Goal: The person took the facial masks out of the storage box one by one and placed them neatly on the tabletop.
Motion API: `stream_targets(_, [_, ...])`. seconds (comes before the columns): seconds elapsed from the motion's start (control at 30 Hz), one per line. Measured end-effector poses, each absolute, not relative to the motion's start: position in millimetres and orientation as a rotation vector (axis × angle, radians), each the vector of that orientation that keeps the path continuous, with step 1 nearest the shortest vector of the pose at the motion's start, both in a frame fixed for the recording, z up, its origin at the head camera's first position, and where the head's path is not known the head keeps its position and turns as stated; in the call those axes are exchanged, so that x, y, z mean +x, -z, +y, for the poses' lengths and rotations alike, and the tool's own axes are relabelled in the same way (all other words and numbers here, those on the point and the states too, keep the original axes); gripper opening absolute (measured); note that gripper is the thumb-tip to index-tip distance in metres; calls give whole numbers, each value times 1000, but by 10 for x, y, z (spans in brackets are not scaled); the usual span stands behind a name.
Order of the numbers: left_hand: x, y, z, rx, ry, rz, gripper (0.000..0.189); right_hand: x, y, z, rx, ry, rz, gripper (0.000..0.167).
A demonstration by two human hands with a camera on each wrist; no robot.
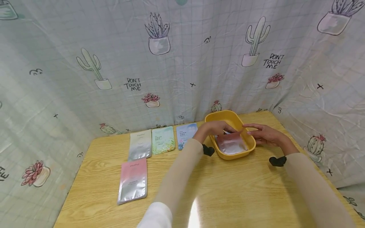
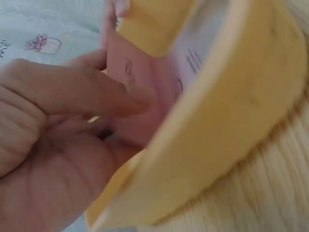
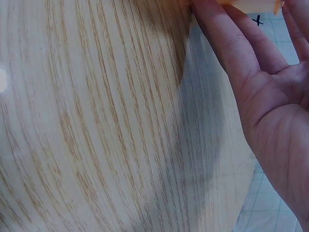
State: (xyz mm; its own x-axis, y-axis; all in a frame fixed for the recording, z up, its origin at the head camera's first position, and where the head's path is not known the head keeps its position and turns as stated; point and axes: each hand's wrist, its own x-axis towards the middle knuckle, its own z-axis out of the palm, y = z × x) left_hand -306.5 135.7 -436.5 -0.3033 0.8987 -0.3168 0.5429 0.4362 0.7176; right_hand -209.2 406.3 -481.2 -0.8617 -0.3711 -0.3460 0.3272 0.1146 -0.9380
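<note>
A person's left hand (image 1: 214, 128) reaches into a yellow bin (image 1: 237, 155) that stands at the far right of a wood-grain surface (image 1: 228, 193), against a cactus-print curtain (image 1: 188, 53). Its thumb presses the front of a pink-and-silver packet (image 1: 231, 145), pinching it near its pink end; the other fingers are mostly hidden behind the packet. That packet lies inside the bin, tilted, its pink end toward the far side; from the left wrist, the near wall of the bin cuts off its silver part, and its printing is too blurred to read. The right hand (image 1: 267, 134) is spread loosely at the bin's right side, fingers extended to the rim, gripping nothing that shows; from the right wrist, the fingertips run out of view at the top, with only a sliver of the bin beside them. Left of the bin, a blue packet (image 1: 185, 134), partly covered by the left arm, a green packet (image 1: 163, 140) and a cream-and-silver packet (image 1: 140, 146) lie in a row. A second pink packet (image 1: 132, 182) lies nearer the viewer, below the cream one. Their small print is illegible.
</note>
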Motion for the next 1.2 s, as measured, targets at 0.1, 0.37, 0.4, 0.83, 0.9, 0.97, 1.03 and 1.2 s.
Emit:
stream_targets(0.1, [-3087,4371,1317,1221,-585,1990,59,-2094,4806,4058,-35,1798,1896,61])
stream_targets(0.37, [-3104,4362,1260,1333,-569,2276,41,-2103,4797,4034,-13,1807,1898,60])
stream_targets(0.4, [-3099,4366,1259,1328,-572,2313,37,-2103,4797,4032,-16,1809,1897,60])
stream_targets(0.83, [-2883,4469,1204,629,-1433,2431,20,-2138,4766,4033,-23,1777,1938,61])
stream_targets(0.9, [-2860,4481,1177,530,-1579,2173,30,-2135,4768,4040,-31,1775,1941,61])
stream_targets(0.97, [-2856,4497,1158,424,-1679,1928,44,-2129,4775,4049,-37,1779,1937,61])
stream_targets(1.03, [-2864,4513,1144,366,-1730,1774,51,-2119,4787,4059,-39,1782,1934,62])
stream_targets(1.2, [-2861,4545,1127,308,-1770,1759,41,-2093,4817,4065,-26,1801,1906,65])
